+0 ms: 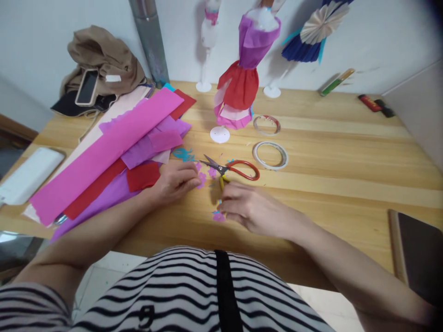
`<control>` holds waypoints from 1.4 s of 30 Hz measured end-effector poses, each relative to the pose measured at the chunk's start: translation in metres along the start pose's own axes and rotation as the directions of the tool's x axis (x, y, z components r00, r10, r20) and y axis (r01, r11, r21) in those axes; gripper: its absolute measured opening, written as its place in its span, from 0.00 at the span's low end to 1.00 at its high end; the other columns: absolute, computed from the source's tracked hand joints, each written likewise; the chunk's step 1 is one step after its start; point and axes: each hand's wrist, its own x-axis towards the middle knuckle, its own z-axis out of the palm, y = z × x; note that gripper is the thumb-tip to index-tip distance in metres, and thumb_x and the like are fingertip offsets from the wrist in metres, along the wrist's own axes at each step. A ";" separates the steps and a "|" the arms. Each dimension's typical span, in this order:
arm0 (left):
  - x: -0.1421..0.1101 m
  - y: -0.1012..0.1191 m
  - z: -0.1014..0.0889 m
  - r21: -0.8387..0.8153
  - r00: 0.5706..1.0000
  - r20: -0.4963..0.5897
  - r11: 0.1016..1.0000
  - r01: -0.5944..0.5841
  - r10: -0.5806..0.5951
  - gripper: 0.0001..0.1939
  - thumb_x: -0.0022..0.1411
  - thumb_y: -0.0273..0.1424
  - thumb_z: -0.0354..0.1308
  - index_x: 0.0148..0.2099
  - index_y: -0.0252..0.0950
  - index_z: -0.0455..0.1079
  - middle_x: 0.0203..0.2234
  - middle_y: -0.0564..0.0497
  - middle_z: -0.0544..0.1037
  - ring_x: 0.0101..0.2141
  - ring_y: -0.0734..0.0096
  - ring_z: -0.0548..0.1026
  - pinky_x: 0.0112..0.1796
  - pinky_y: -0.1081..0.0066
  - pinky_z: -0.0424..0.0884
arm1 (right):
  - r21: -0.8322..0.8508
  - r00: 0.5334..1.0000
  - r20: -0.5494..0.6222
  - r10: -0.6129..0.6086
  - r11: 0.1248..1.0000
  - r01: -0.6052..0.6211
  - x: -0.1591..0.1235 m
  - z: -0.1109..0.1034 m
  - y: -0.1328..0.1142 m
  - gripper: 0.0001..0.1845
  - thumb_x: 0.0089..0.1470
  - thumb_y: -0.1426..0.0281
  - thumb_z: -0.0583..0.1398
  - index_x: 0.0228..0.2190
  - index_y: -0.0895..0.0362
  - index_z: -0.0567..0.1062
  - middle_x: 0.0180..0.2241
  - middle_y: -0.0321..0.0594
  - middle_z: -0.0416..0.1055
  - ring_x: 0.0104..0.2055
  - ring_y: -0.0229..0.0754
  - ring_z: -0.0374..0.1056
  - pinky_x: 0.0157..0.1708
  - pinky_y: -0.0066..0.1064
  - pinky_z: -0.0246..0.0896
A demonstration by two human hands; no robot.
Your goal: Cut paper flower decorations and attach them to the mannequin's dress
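My left hand (176, 180) rests on the table with its fingers curled together, the tips on a purple paper flower (200, 179). Closed fingers on my right hand (245, 207) bend down beside a slim yellow piece (223, 181); what they grip is hidden. Just below their tips lies another purple flower (218, 216) with blue bits around it. Between my hands and slightly beyond them are scissors (221, 169), blades parted and pointing left, with a red handle loop to the right. A further small flower (212, 172) shows near the blades, and blue fringed paper (183, 154) lies past my left hand.
Crepe paper strips in pink (104, 157), red and purple are piled at left. Two tape rolls (270, 156) lie beyond the scissors. A paper-dressed figure (238, 83) stands at the back. A white power bank (32, 173) lies far left, a dark notebook-like object (418, 249) far right.
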 end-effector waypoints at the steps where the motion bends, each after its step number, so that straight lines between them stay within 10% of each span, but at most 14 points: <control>1: -0.002 0.000 0.001 -0.009 0.999 0.018 0.999 -0.047 0.047 0.22 0.69 0.46 0.51 0.30 0.37 0.74 0.29 0.45 0.77 0.32 0.69 0.74 0.37 0.69 0.69 | -0.007 0.997 0.058 -0.051 0.999 0.052 -0.001 0.001 -0.002 0.08 0.62 0.74 0.59 0.34 0.55 0.79 0.35 0.43 0.74 0.39 0.45 0.68 0.40 0.36 0.64; 7: -0.004 0.013 0.005 -0.049 0.990 0.121 0.997 -0.064 0.070 0.22 0.70 0.44 0.50 0.30 0.36 0.74 0.31 0.43 0.78 0.35 0.66 0.75 0.40 0.68 0.70 | -0.016 0.998 0.060 -0.014 1.000 0.015 0.002 0.014 -0.004 0.12 0.65 0.72 0.56 0.31 0.58 0.77 0.34 0.44 0.74 0.34 0.44 0.67 0.36 0.37 0.63; 11: 0.000 0.026 0.008 -0.222 0.983 0.083 0.959 0.176 -0.161 0.24 0.68 0.50 0.51 0.35 0.35 0.76 0.30 0.45 0.78 0.34 0.67 0.76 0.40 0.67 0.72 | 0.547 0.968 -0.112 0.227 0.827 -0.131 0.006 0.021 0.005 0.13 0.62 0.65 0.60 0.28 0.57 0.78 0.29 0.40 0.74 0.28 0.39 0.67 0.29 0.32 0.62; 15: -0.001 0.032 0.017 -0.556 0.803 0.323 0.586 0.589 -0.500 0.30 0.62 0.56 0.55 0.45 0.32 0.75 0.33 0.43 0.80 0.25 0.72 0.75 0.24 0.74 0.69 | 0.940 0.828 -0.048 0.558 0.305 -0.151 0.010 0.023 0.010 0.17 0.51 0.55 0.69 0.28 0.56 0.77 0.18 0.31 0.68 0.17 0.31 0.55 0.17 0.26 0.49; 19: -0.004 0.039 0.024 -0.660 0.685 0.554 0.252 0.708 -0.472 0.31 0.53 0.54 0.65 0.44 0.30 0.74 0.46 0.36 0.81 0.23 0.75 0.76 0.19 0.76 0.67 | 0.987 0.763 -0.010 0.646 0.130 -0.096 0.017 0.024 0.008 0.20 0.44 0.54 0.72 0.26 0.57 0.77 0.19 0.32 0.71 0.15 0.28 0.53 0.14 0.24 0.41; 26: -0.004 0.044 0.025 -0.623 0.663 0.545 0.282 0.730 -0.512 0.20 0.48 0.41 0.72 0.38 0.32 0.75 0.26 0.52 0.79 0.16 0.81 0.70 0.17 0.79 0.62 | 0.990 0.754 0.024 0.656 0.088 -0.108 0.020 0.028 0.008 0.20 0.44 0.55 0.73 0.25 0.58 0.76 0.16 0.30 0.68 0.15 0.29 0.54 0.14 0.24 0.40; 42: -0.001 0.045 0.022 -0.654 0.734 0.407 0.387 0.650 -0.544 0.17 0.54 0.41 0.66 0.29 0.34 0.68 0.19 0.57 0.73 0.15 0.83 0.67 0.15 0.80 0.58 | 0.970 0.813 -0.030 0.581 0.215 -0.118 0.028 0.026 0.001 0.22 0.40 0.52 0.74 0.25 0.57 0.77 0.19 0.33 0.72 0.16 0.30 0.57 0.14 0.24 0.46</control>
